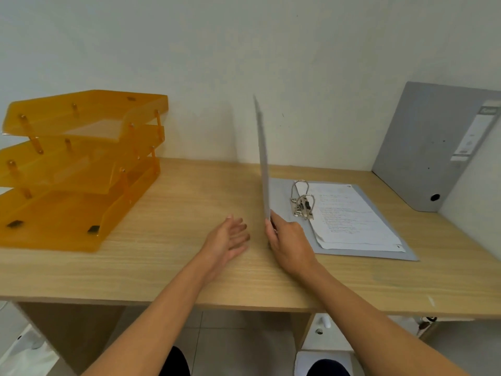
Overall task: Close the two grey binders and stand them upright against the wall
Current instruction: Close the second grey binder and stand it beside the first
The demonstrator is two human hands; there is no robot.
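Observation:
An open grey binder (368, 253) lies on the wooden desk (189, 267), right of centre, with white printed sheets (352, 215) on its metal ring mechanism (302, 199). Its front cover (262, 156) is raised almost vertical and seen edge-on. My right hand (287, 240) grips the near lower corner of that cover. My left hand (230, 237) hovers open just left of the cover, palm facing it, touching nothing. A second grey binder (428, 147) is closed and stands upright, leaning in the back right corner against the wall.
A three-tier orange plastic letter tray (78, 169) takes up the desk's left side. The white wall (244, 63) runs along the desk's back edge. A side wall bounds the desk on the right. Bare desk surface lies between the tray and the open binder.

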